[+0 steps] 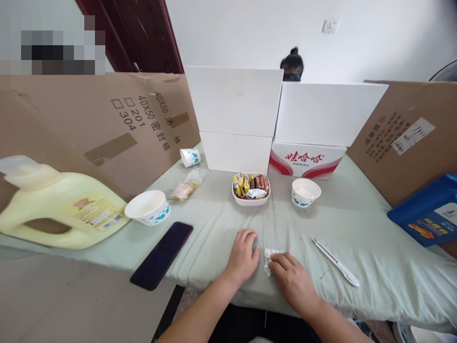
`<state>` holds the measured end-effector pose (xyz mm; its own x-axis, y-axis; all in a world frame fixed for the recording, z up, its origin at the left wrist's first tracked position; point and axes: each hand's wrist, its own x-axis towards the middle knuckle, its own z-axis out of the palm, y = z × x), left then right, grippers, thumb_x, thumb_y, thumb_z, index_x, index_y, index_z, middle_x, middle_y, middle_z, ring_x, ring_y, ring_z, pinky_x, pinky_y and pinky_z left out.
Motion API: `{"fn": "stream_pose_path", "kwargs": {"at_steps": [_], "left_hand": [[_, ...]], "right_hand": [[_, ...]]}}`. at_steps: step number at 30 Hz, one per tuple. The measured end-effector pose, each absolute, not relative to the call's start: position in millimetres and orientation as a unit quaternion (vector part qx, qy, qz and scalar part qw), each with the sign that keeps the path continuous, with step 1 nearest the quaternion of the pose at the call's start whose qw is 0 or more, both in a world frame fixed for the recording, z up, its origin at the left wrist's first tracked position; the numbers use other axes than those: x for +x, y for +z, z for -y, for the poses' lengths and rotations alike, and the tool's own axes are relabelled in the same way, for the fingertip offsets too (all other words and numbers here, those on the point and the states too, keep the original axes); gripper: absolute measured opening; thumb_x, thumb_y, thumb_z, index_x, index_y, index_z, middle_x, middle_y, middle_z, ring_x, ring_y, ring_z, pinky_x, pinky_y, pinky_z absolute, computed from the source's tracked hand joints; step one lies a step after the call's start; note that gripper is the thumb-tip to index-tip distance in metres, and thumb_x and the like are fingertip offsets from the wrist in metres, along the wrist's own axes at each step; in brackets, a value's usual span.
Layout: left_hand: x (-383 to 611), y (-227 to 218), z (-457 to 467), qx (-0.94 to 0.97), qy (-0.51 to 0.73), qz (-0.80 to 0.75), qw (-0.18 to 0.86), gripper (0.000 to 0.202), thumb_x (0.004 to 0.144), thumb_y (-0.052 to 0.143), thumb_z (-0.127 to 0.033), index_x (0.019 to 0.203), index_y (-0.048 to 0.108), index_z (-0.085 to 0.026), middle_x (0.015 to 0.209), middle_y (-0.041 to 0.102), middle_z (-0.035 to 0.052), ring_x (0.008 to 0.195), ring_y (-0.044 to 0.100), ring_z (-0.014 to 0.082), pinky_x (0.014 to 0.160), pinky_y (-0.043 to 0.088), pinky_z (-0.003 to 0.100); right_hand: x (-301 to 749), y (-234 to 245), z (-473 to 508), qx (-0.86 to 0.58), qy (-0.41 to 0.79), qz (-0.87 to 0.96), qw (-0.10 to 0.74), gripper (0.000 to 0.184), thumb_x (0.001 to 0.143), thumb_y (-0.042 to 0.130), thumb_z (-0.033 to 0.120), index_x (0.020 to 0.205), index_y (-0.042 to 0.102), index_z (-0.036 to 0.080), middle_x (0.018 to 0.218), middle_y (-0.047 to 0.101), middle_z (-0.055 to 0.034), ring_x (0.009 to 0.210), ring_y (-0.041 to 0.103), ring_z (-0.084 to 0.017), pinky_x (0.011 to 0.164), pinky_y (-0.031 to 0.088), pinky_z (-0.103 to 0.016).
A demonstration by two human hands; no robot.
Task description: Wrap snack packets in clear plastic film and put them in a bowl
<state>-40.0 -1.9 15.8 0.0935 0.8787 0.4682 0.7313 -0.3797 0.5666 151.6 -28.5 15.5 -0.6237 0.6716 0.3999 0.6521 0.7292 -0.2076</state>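
My left hand [243, 255] rests on the cloth with curled fingers; a small greyish patch shows between thumb and forefinger, too unclear to name. Close to its right lies a crumpled white piece of tissue [269, 257], with the fingers of my right hand [294, 281] closed on its right side. Beyond both hands stands a white dish [252, 202] filled with small wrapped snacks [246, 184] in yellow, red and white. A white utility knife [335, 262] lies to the right of my right hand. To the left is a dark phone [162, 255].
Paper bowls stand at left [148, 207] and right [306, 193]; a paper cup [190, 157] lies tipped near a plastic bag [189, 183]. White boxes [235, 105] and cardboard [89, 124] wall the table. A yellowish jug [71, 205] and blue container [428, 209] flank it. A person [293, 64] is behind.
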Motion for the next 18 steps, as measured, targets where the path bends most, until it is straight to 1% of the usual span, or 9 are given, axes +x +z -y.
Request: {"fn": "stream_pose_path", "kwargs": {"at_steps": [2, 5, 7, 9, 11, 13, 14, 16, 18], "left_hand": [[-39.1, 17.3, 2.6, 0.742, 0.380, -0.546, 0.090, 0.029, 0.077, 0.050, -0.008, 0.103, 0.057, -0.018, 0.107, 0.058, 0.0095, 0.105, 0.053, 0.0267, 0.093, 0.048, 0.049], [-37.6, 18.1, 2.6, 0.750, 0.364, -0.545, 0.089, 0.028, 0.077, 0.052, -0.010, 0.104, 0.058, -0.017, 0.108, 0.059, 0.0100, 0.107, 0.052, 0.0279, 0.093, 0.048, 0.050], [-36.9, 17.6, 2.0, 0.751, 0.359, -0.547, 0.091, 0.027, 0.077, 0.053, -0.011, 0.104, 0.058, -0.018, 0.108, 0.059, 0.0102, 0.107, 0.052, 0.0283, 0.092, 0.048, 0.050], [-36.3, 16.8, 1.2, 0.749, 0.356, -0.551, 0.096, 0.027, 0.077, 0.054, -0.012, 0.102, 0.059, -0.018, 0.108, 0.059, 0.0101, 0.106, 0.052, 0.0285, 0.091, 0.048, 0.050], [-35.6, 16.2, 0.8, 0.746, 0.353, -0.556, 0.102, 0.028, 0.076, 0.054, -0.012, 0.103, 0.059, -0.019, 0.109, 0.058, 0.0100, 0.107, 0.052, 0.0289, 0.091, 0.048, 0.051], [-34.9, 16.3, 1.0, 0.742, 0.351, -0.561, 0.110, 0.028, 0.076, 0.054, -0.012, 0.102, 0.059, -0.020, 0.109, 0.058, 0.0100, 0.107, 0.052, 0.0291, 0.092, 0.047, 0.052], [-34.7, 16.8, 1.3, 0.740, 0.349, -0.563, 0.116, 0.028, 0.076, 0.054, -0.012, 0.102, 0.059, -0.020, 0.109, 0.058, 0.0100, 0.107, 0.051, 0.0291, 0.093, 0.046, 0.052], [-34.4, 18.8, 2.1, 0.738, 0.342, -0.568, 0.127, 0.027, 0.075, 0.055, -0.011, 0.101, 0.058, -0.020, 0.108, 0.057, 0.0099, 0.107, 0.050, 0.0291, 0.094, 0.045, 0.052], [-34.3, 21.8, 2.9, 0.737, 0.329, -0.574, 0.138, 0.027, 0.074, 0.055, -0.011, 0.100, 0.059, -0.019, 0.108, 0.057, 0.0099, 0.108, 0.049, 0.0291, 0.095, 0.044, 0.053]], "right_hand": [[156.7, 21.7, 24.3, -0.356, 0.044, 0.911, 0.203, 0.018, 0.088, 0.050, 0.008, 0.093, 0.063, 0.020, 0.094, 0.066, -0.0046, 0.085, 0.060, -0.017, 0.077, 0.053, -0.032], [175.7, 44.1, -8.1, -0.339, 0.054, 0.917, 0.205, 0.024, 0.091, 0.043, 0.010, 0.094, 0.064, 0.021, 0.090, 0.066, -0.0048, 0.082, 0.061, -0.016, 0.073, 0.051, -0.028], [193.4, 69.0, -47.7, -0.386, 0.018, 0.893, 0.232, 0.029, 0.094, 0.038, 0.014, 0.101, 0.065, 0.021, 0.096, 0.067, -0.0071, 0.090, 0.062, -0.017, 0.078, 0.051, -0.030], [209.6, 96.0, -95.5, -0.521, -0.023, 0.832, 0.191, 0.028, 0.095, 0.039, 0.020, 0.102, 0.066, 0.023, 0.108, 0.066, -0.0070, 0.103, 0.059, -0.018, 0.089, 0.047, -0.033], [220.0, 117.0, -143.1, -0.580, -0.034, 0.796, 0.171, 0.029, 0.095, 0.039, 0.020, 0.105, 0.066, 0.019, 0.113, 0.064, -0.0109, 0.112, 0.054, -0.022, 0.092, 0.044, -0.036], [223.0, 126.7, -183.5, -0.615, -0.014, 0.777, 0.129, 0.022, 0.092, 0.047, 0.020, 0.101, 0.067, 0.016, 0.108, 0.064, -0.0117, 0.105, 0.057, -0.022, 0.087, 0.046, -0.035], [221.8, 127.3, -199.7, -0.628, 0.003, 0.771, 0.104, 0.019, 0.092, 0.052, 0.023, 0.101, 0.066, 0.016, 0.106, 0.064, -0.0104, 0.099, 0.059, -0.021, 0.084, 0.048, -0.035], [215.7, 122.3, -223.1, -0.646, 0.036, 0.760, 0.060, 0.024, 0.091, 0.057, 0.032, 0.108, 0.062, 0.016, 0.109, 0.063, -0.0075, 0.094, 0.061, -0.019, 0.081, 0.051, -0.036], [206.9, 113.6, -236.0, -0.656, 0.051, 0.752, 0.042, 0.033, 0.091, 0.057, 0.038, 0.118, 0.057, 0.018, 0.117, 0.059, -0.0067, 0.097, 0.061, -0.019, 0.082, 0.053, -0.039]]}}
